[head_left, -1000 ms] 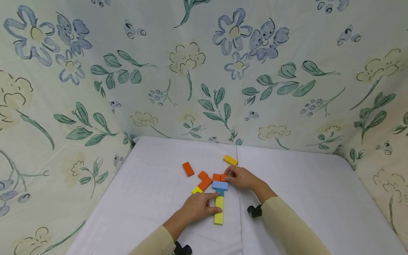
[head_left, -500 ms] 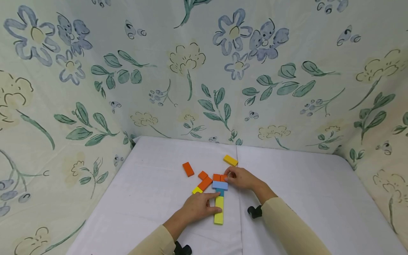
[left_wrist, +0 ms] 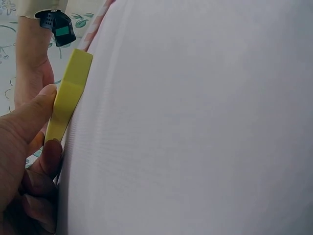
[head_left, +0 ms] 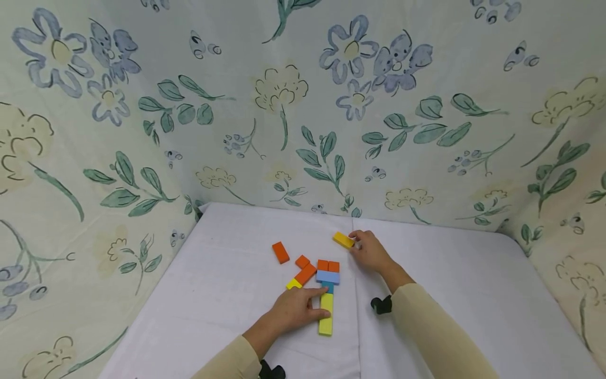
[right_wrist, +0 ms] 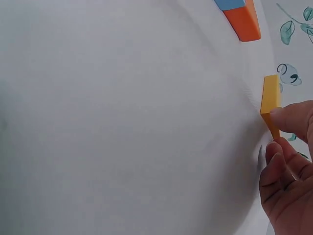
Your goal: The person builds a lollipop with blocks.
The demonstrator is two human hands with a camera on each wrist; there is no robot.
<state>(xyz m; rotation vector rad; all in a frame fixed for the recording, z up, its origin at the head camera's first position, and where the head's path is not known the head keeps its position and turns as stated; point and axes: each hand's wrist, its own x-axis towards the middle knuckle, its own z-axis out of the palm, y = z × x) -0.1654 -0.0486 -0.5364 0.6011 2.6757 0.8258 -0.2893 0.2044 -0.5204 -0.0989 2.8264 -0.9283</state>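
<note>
My right hand (head_left: 371, 252) pinches the right end of a golden-yellow block (head_left: 342, 240) at the far side of the table; the right wrist view shows thumb and finger at the end of this block (right_wrist: 270, 95). My left hand (head_left: 295, 310) rests beside a column of blocks, its thumb touching the long yellow piece (head_left: 325, 323) and its index finger on the teal block (head_left: 327, 287). Above that lie a light-blue block (head_left: 327, 277) crosswise and two small orange blocks (head_left: 328, 266) side by side. In the left wrist view the thumb touches the yellow piece (left_wrist: 71, 93).
Left of the column, an orange block (head_left: 305, 273) slants between a small orange block (head_left: 302, 261) and a yellow block (head_left: 293, 283). Another orange block (head_left: 280, 252) lies farther left. White cloth covers the table (head_left: 227, 263), and a flowered curtain (head_left: 265, 131) stands behind it.
My right hand has left the right small orange block and moved away from me to the golden-yellow block, now pinching its end. The left hand has stayed at the column.
</note>
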